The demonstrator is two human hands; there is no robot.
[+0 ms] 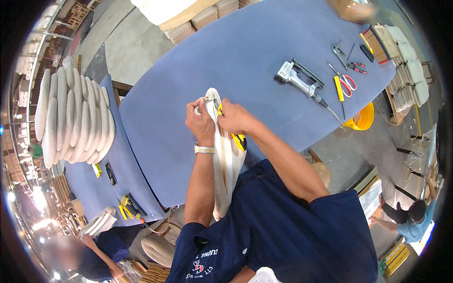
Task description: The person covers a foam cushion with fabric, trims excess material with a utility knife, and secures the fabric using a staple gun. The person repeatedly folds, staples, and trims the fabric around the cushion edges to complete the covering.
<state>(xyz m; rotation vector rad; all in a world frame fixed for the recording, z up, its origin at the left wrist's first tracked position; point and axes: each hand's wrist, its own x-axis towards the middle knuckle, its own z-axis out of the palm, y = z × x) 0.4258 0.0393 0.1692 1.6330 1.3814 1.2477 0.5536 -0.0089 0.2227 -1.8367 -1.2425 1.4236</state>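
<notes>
A long, narrow pad [220, 174] covered in light beige fabric stands on edge in front of my body, its far end over the blue table. At that far end my left hand [201, 121] is closed, thumb and fingers pinching the fabric edge. My right hand [233, 117] wraps round a hand tool with yellow-and-black handles [239, 141], held against the pad's upper right side. The tool's working end is mostly hidden by my fingers, so its exact kind is unclear. A pale strip runs along the pad's side facing up.
On the blue table [179, 80] lie a staple gun [299, 79] with a hose, red-handled scissors [347, 85], and pliers [356, 67]. Stacked beige pads [78, 115] stand at left. A yellow basket [363, 118] sits below the right edge. Co-workers are at lower left and right.
</notes>
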